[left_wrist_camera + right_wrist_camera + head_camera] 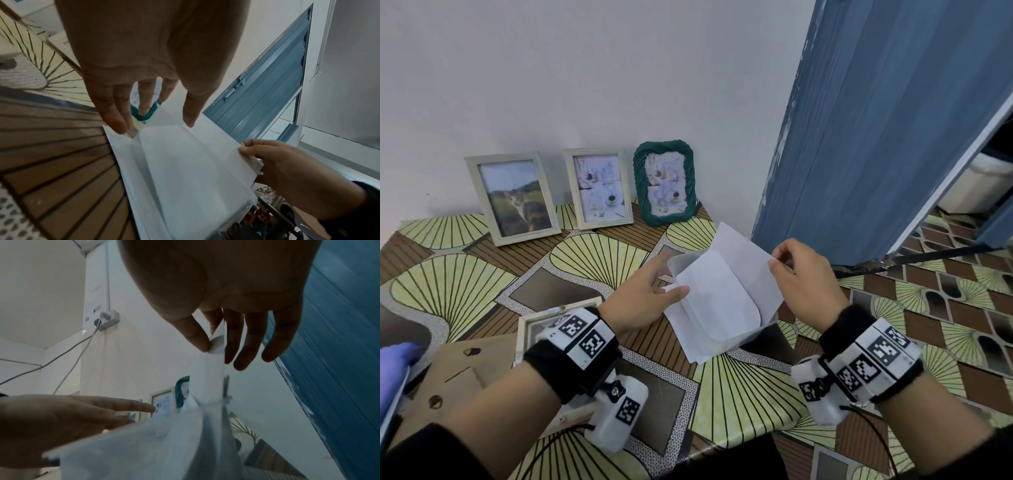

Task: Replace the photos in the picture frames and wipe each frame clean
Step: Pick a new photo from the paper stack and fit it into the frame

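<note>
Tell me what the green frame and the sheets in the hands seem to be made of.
Green frame: looks like twisted cord or woven rope, dark green with a slight sheen; spiral ridges run round its border. It might be moulded resin instead.
White sheets: apparently thin matte paper, with a milky, translucent plastic sleeve or film over them, rounded at one corner.

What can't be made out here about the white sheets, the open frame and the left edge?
- White sheets: printed side, if any, not shown in any view; only blank white faces show.
- Open frame on the table: head view, mostly covered by the left hand and its wrist camera.
- Purple thing: cut off by the left edge, unidentifiable.
- Right hand: pinch visible; sheets below blurred.
</note>
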### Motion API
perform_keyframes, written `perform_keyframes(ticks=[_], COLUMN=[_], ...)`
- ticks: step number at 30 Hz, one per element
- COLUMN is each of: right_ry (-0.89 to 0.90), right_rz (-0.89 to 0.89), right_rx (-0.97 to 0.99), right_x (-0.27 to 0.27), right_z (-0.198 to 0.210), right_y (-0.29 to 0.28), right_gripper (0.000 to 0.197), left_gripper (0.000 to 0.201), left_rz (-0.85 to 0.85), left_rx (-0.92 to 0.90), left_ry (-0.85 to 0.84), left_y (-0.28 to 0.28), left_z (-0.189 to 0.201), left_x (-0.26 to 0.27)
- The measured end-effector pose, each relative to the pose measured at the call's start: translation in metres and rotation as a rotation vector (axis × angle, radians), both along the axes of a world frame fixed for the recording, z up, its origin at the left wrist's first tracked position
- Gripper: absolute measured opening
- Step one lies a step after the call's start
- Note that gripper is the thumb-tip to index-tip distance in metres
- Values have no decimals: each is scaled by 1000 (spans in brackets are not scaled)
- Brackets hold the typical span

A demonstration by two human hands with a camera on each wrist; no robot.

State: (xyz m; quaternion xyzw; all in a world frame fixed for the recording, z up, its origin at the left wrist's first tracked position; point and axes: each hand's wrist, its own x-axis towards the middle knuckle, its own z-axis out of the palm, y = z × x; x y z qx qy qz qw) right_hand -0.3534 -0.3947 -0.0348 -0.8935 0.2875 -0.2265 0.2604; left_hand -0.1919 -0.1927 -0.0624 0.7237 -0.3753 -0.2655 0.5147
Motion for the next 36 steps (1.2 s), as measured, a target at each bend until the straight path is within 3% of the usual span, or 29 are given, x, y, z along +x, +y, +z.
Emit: perform_keyframes(ticks=[2, 4, 8, 14, 19, 23, 27, 36], right_ry=[-62, -153, -428, -566, -381, -217, -62, 141], right_rz=[11, 21, 48, 149, 284, 378, 435, 532], right_rx=[-9, 7, 79, 407, 666, 535, 341, 79], right_x=[0, 0, 4, 21, 37, 45, 56, 74], right_z=[10, 22, 45, 37, 7, -15, -32, -42], right_y=[3, 7, 27, 73, 115, 137, 153, 166], right_gripper=[9, 9, 10, 7, 32, 39, 33, 51], left_gripper=[46, 59, 60, 64, 80, 89, 99, 98], left_rz=[56, 127, 159, 164, 80, -73, -152, -128], left_rx=[29, 86, 64, 261, 647, 912, 945, 902], left_ry=[-17, -116, -255, -568, -755, -800, -753, -719], left_y=[6, 17, 59, 139, 197, 220, 227, 230], left_z=[11, 23, 39, 30, 6, -11, -22, -30], left_x=[1, 5, 12, 15, 15, 18, 21, 29])
